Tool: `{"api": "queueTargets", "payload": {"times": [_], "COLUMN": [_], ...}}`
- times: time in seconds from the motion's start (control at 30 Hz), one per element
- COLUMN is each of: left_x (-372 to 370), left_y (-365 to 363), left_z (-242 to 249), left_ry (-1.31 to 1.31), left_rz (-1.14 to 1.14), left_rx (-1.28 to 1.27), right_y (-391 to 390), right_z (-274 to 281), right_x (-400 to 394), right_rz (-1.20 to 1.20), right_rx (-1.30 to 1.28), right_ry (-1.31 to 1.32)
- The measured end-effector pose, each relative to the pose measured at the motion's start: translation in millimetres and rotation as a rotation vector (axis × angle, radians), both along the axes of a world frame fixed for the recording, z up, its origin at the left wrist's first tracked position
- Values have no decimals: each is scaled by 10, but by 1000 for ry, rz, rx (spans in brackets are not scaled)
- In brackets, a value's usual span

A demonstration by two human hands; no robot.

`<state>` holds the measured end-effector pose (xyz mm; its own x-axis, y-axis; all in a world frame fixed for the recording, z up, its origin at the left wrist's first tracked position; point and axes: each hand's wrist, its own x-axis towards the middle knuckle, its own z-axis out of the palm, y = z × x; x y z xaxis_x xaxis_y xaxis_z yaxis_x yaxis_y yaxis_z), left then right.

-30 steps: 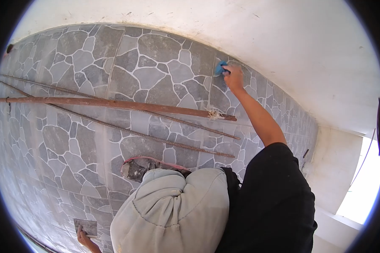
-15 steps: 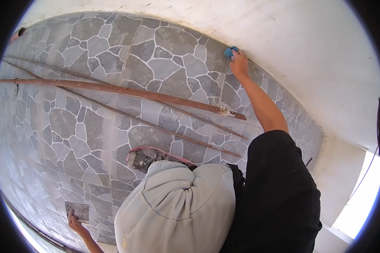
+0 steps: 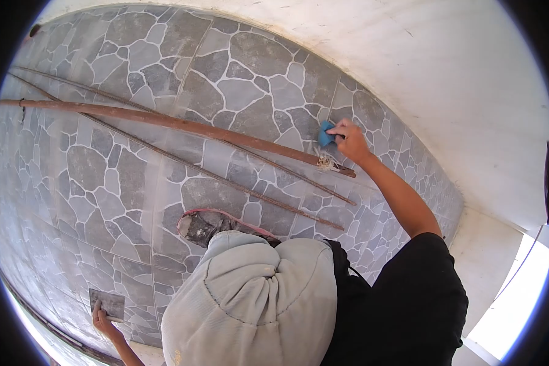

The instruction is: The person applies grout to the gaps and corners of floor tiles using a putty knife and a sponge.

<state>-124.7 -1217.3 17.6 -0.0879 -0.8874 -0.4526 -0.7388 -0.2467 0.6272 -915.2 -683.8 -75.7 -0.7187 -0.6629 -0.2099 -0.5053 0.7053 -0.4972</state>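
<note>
My right hand [image 3: 352,141] pinches a blue sponge [image 3: 326,134] against the stone-patterned grey tiles [image 3: 247,94], just above the frayed end of a long brown pole [image 3: 183,124]. Far off at the lower left, my left hand [image 3: 105,321] grips a flat, dark grey rectangular plate [image 3: 111,303], perhaps a grout float. The thumb lies over its face, while the fingers behind are mostly hidden. White joint lines run between the stone shapes on the tiles.
Two thin ribbed steel bars [image 3: 226,181] lie crossed with the pole over the tiles. A worn dark shoe [image 3: 201,227] with a pink edge shows below them, beside light grey clothing [image 3: 250,299]. A pale wall [image 3: 421,67] borders the tiles at the upper right.
My right hand has come down from the tile edge by the wall, bringing the blue sponge close to the pole's end. My left hand keeps its hold on the plate, hardly shifted.
</note>
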Motion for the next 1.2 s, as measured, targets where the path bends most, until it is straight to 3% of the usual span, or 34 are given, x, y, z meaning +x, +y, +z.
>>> {"api": "queueTargets", "payload": {"times": [0.13, 0.2, 0.27, 0.3, 0.37, 0.5, 0.63, 0.73, 0.83, 0.87, 0.93, 1.07, 1.13, 1.17, 1.2], "left_x": [-405, -373, -332, -392, -266, -95, -118, 25, 112, 106, 183, 262, 257, 180, 94], "left_y": [35, 85, 153, 205, 184, 151, 275, 374, 473, 495, 518, 496, 536, 479, 467], "left_z": [183, 327, 420, 430, 349, 472, 657, 693, 773, 767, 715, 630, 657, 637, 583], "left_ry": [-25, 8, -28, -19, -15, -83, -130, -141, -189, -219, -201, -182, -198, -198, -186], "left_rz": [-81, -7, -43, -41, -32, -14, 45, 56, 48, 57, 63, 79, 66, 48, 53], "left_rx": [-138, -187, -148, -213, -239, -264, -227, -182, -131, -123, -180, -193, -150, -139, -149], "right_y": [-373, -475, -631, -830, -1439, -3146, -4102, -4127, -3814, -3933, -4124, -3933, -3668, -3720, -3912], "right_z": [-281, -191, 10, -3, -59, 318, -194, -271, -276, -279, -198, -161, -180, -200, -216], "right_x": [-55, 273, 239, 88, -470, -479, -697, -130, 161, -31, -489, 75, 245, 54, -284], "right_rz": [-440, -249, 104, 130, -130, 406, 259, 250, 641, 650, 299, 319, 586, 579, 403], "right_rx": [-107, -181, -74, -86, -176, -433, -305, -232, -375, -379, -257, -163, -235, -233, -190], "right_ry": [433, 298, 45, 48, 423, 477, 609, 457, 151, 147, 549, 385, 173, 182, 345]}}
